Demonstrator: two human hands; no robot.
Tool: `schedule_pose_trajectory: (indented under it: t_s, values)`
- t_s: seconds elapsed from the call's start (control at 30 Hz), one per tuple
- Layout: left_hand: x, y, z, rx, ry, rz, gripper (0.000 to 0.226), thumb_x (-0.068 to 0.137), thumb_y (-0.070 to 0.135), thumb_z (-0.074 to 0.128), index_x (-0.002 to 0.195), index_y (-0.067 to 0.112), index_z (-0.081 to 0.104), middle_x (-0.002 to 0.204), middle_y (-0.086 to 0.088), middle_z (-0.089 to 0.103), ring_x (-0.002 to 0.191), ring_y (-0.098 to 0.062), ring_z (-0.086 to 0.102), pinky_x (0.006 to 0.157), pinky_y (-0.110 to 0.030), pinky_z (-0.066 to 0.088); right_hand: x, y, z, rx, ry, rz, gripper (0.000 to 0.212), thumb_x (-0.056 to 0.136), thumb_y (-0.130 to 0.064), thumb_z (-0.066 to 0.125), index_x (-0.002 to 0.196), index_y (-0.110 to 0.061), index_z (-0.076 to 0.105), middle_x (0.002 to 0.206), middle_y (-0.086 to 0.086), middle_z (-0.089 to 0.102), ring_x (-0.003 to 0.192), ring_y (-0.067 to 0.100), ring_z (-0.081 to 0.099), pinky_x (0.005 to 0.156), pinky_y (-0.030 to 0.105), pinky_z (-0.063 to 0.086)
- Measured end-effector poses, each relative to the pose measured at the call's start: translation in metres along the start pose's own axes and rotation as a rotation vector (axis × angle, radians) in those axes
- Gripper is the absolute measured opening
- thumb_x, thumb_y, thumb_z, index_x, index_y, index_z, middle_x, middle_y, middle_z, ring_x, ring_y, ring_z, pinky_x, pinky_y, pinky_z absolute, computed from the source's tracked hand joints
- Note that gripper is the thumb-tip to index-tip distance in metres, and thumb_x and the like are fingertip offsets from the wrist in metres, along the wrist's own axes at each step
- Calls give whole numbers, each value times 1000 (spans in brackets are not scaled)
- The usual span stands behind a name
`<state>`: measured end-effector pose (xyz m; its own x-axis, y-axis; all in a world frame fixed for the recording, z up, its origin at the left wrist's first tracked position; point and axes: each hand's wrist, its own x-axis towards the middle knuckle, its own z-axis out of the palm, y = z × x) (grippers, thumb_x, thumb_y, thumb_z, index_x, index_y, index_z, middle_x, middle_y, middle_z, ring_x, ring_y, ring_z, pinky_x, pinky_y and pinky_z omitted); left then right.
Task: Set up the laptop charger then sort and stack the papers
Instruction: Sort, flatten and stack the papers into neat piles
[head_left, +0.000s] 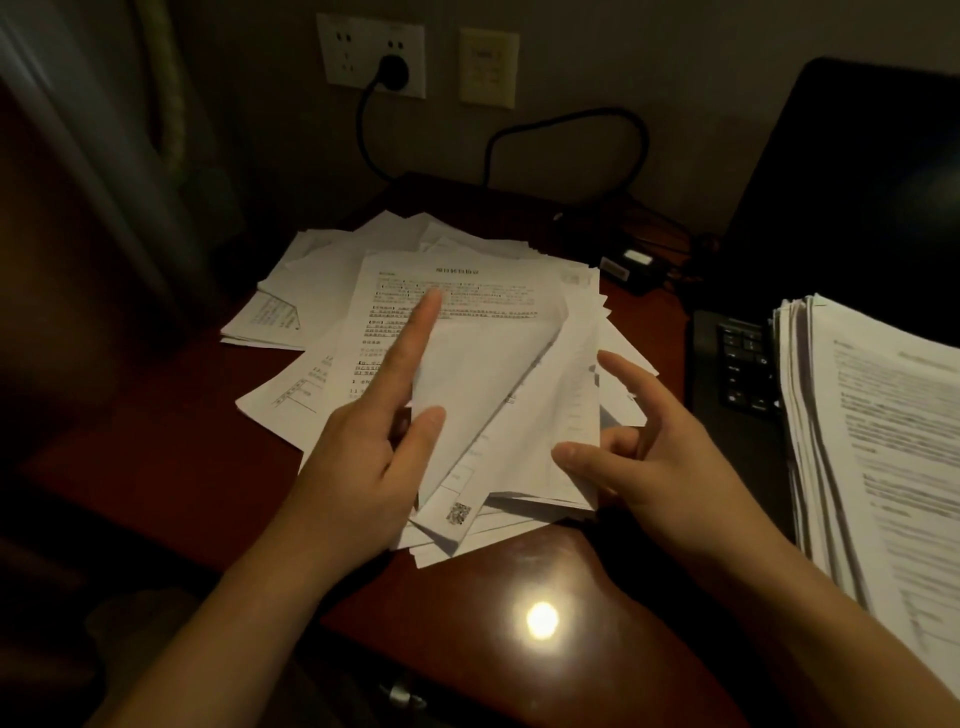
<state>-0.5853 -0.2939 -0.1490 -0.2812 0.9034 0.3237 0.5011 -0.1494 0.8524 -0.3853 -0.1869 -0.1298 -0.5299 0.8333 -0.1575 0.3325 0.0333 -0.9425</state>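
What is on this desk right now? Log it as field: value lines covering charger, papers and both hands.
charger: plug in wall socket; black cable loops toward power brick on desk
laptop: laptop open, screen dark
stacked: thick paper stack lies over right part of keyboard
unsorted: scattered sheets spread on desk
left hand: left hand pinches held sheets, index finger straight
right hand: right hand pinches same sheets, thumb on top
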Motion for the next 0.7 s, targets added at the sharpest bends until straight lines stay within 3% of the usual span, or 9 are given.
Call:
schedule_pose_trajectory:
  t_s: [0.03, 0.1, 0.2, 0.27, 0.37, 0.43, 0.5, 0.6, 0.7]
  values:
    - [-1, -2, 0, 16, 21, 3, 77, 104, 14, 47, 141, 74, 15, 86, 6, 68, 58, -28, 56, 51, -30, 52, 0, 0, 0, -11, 2, 0, 89, 87, -16, 74, 153, -45, 23, 82, 7, 75, 79, 21, 75, 71, 30, 61]
    - [0, -5, 0, 60, 36, 39, 66, 105, 13, 45, 140, 68, 34, 87, 15, 64, 62, -19, 56, 51, -19, 47, 0, 0, 1, -18, 8, -3, 88, 86, -16, 75, 152, -45, 24, 81, 8, 75, 79, 21, 75, 73, 31, 61]
    - [2, -3, -1, 80, -45, 3, 43, 101, 16, 54, 119, 55, 61, 98, 32, 56, 89, 2, 60, 64, -7, 46, -1, 1, 3, -12, 33, -20, 84, 86, -16, 76, 150, -43, 28, 77, 8, 74, 76, 17, 75, 65, 23, 57]
    - [-1, -3, -6, 120, -194, -79, 49, 85, 38, 74, 124, 60, 55, 108, 36, 54, 107, 13, 53, 82, -3, 44, 0, 2, 6, -18, 65, -30, 82, 85, -19, 77, 149, -41, 32, 75, 13, 72, 72, 19, 73, 61, 20, 55]
    - [-8, -7, -17, 318, -393, -135, 93, 65, 60, 84, 137, 74, 26, 115, 36, 46, 117, 15, 42, 92, -5, 38, 2, 3, 7, -53, 89, -19, 74, 83, -24, 78, 143, -40, 38, 76, 16, 71, 71, 23, 73, 66, 30, 60]
    - [-11, -10, -20, 316, -357, -100, 93, 71, 50, 85, 139, 72, 25, 115, 32, 50, 117, 9, 47, 94, -14, 44, 3, 2, 6, -44, 77, 8, 64, 83, -25, 77, 136, -40, 42, 82, 12, 75, 75, 21, 75, 69, 32, 63]
    - [-14, -10, -19, 232, -270, -60, 71, 81, 35, 82, 137, 60, 46, 116, 27, 58, 115, 5, 54, 91, -17, 50, 3, 1, 4, -2, 59, 13, 50, 84, -24, 75, 126, -35, 49, 82, 6, 77, 76, 16, 75, 62, 24, 61]
    - [-14, -6, -20, 124, -131, -26, 30, 86, 35, 69, 115, 41, 69, 103, 23, 70, 101, 1, 65, 78, -15, 54, 2, 3, 2, 19, 38, 15, 37, 87, -24, 72, 121, -24, 58, 69, -3, 73, 66, 8, 72, 54, 13, 51]
    - [-12, -3, -20, 75, 38, -43, 16, 81, 36, 67, 92, 32, 78, 85, 19, 73, 86, -1, 68, 66, -13, 52, 2, 5, 5, -11, 100, -24, 48, 84, -23, 77, 127, -27, 54, 67, 4, 67, 63, 15, 68, 55, 15, 53]
